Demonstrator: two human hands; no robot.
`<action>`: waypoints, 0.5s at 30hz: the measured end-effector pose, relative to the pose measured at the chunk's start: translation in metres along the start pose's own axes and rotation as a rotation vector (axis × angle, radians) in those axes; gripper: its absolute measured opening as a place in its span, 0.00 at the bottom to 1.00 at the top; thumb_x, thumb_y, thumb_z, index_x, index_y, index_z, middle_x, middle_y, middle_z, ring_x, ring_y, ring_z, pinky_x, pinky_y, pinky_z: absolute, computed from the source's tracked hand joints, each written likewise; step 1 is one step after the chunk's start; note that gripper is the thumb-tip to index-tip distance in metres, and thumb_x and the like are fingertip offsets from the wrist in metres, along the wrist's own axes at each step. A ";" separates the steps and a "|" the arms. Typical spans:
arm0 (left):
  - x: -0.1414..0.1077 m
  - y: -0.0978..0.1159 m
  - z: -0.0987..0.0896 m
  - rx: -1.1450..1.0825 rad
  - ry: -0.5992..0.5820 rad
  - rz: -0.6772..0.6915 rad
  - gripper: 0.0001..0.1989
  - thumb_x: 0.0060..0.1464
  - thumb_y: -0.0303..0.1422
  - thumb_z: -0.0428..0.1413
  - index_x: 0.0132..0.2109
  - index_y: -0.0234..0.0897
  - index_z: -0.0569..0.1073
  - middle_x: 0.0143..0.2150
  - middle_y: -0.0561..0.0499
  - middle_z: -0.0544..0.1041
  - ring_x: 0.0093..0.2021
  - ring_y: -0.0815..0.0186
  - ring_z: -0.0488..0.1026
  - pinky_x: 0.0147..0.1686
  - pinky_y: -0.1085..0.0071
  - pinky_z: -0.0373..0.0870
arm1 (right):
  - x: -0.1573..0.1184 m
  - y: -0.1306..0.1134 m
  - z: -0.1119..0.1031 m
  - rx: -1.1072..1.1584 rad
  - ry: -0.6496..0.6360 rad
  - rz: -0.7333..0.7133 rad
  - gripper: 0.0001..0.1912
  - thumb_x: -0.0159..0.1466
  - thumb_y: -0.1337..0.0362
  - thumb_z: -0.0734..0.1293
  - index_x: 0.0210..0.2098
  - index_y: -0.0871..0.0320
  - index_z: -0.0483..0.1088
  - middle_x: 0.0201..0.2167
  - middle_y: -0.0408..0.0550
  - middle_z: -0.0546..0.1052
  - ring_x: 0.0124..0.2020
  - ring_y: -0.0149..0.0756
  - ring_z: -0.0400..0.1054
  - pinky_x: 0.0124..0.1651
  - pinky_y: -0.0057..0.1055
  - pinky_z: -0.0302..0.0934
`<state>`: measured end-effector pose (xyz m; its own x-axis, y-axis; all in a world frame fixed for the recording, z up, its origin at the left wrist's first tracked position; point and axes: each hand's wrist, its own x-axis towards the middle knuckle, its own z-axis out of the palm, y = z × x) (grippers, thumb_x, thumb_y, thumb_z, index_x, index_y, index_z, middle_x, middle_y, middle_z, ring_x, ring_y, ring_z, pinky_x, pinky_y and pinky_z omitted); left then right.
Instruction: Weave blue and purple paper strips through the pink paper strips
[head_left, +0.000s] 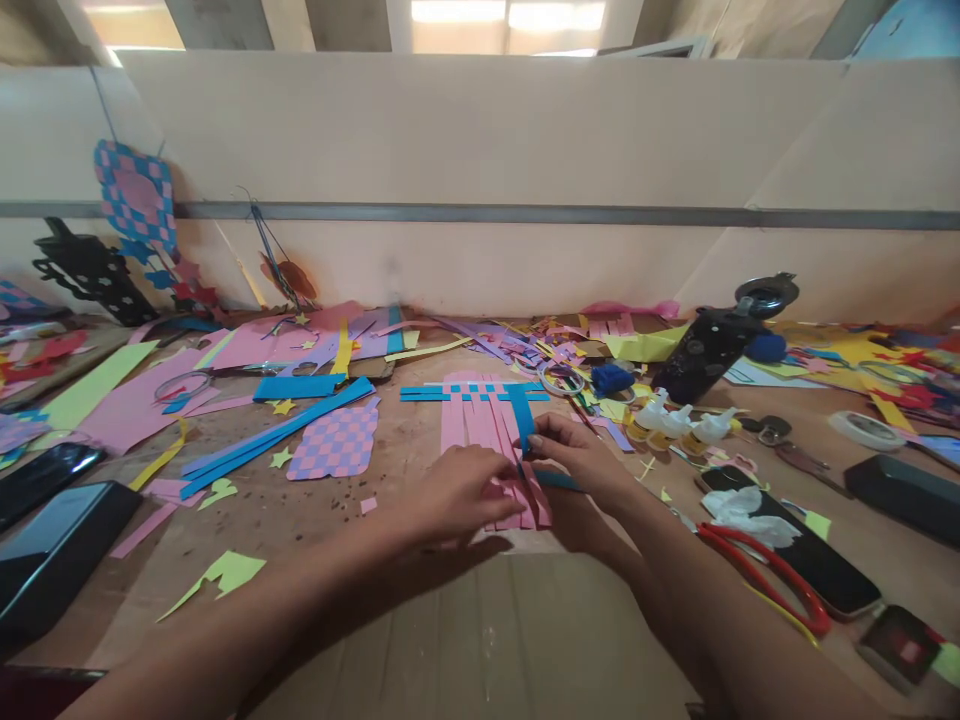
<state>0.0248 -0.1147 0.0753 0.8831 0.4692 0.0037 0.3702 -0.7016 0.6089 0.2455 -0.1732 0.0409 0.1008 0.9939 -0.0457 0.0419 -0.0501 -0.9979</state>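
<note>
A pink paper sheet (454, 421) cut into long strips lies in front of me, with blue strips (420, 394) woven across its far end. Between the thumb and fingers of my right hand (576, 452) is a blue paper strip (523, 412), slanting over the sheet's right side. Another blue piece (559, 481) shows under that hand. My left hand (469, 488) lies over the near part of the sheet, its curled fingers and thumb on the pink strips (537, 500) at the right. Its fingertips partly cover those strips.
Left of the sheet lie loose blue strips (300, 430) and a pink-and-purple checkered piece (335, 440). Small glue bottles (679, 428), a dark tumbler (705, 350), red-handled scissors (772, 575) and a phone (817, 560) are at right. Paper scraps (517, 345) pile along the wall.
</note>
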 end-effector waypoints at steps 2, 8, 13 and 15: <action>-0.003 0.004 0.009 0.277 -0.072 0.091 0.12 0.59 0.33 0.59 0.49 0.36 0.77 0.50 0.42 0.81 0.53 0.51 0.76 0.57 0.53 0.69 | 0.000 0.002 -0.001 -0.001 -0.007 -0.006 0.20 0.58 0.46 0.76 0.36 0.53 0.72 0.36 0.43 0.75 0.39 0.39 0.70 0.45 0.38 0.68; 0.001 0.002 0.031 0.522 0.004 0.115 0.11 0.61 0.28 0.53 0.47 0.32 0.77 0.47 0.41 0.81 0.48 0.51 0.78 0.49 0.54 0.71 | 0.000 0.001 0.003 -0.071 -0.007 -0.072 0.18 0.60 0.46 0.74 0.34 0.53 0.71 0.35 0.42 0.73 0.39 0.39 0.69 0.43 0.36 0.67; 0.003 0.005 0.030 0.475 0.043 0.057 0.12 0.65 0.31 0.51 0.43 0.36 0.80 0.43 0.44 0.82 0.43 0.55 0.78 0.49 0.55 0.70 | 0.001 0.000 0.003 -0.114 -0.005 -0.086 0.17 0.60 0.47 0.74 0.33 0.53 0.71 0.35 0.43 0.73 0.38 0.39 0.70 0.41 0.35 0.66; 0.005 0.008 0.024 0.420 0.030 -0.010 0.12 0.64 0.31 0.51 0.40 0.38 0.80 0.41 0.45 0.82 0.41 0.56 0.78 0.47 0.58 0.69 | 0.001 0.001 0.002 -0.092 -0.018 -0.090 0.17 0.59 0.48 0.74 0.34 0.53 0.72 0.35 0.43 0.73 0.38 0.39 0.70 0.41 0.35 0.66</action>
<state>0.0387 -0.1308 0.0617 0.8724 0.4880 0.0268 0.4694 -0.8518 0.2327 0.2434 -0.1716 0.0399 0.0750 0.9963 0.0425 0.1406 0.0316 -0.9896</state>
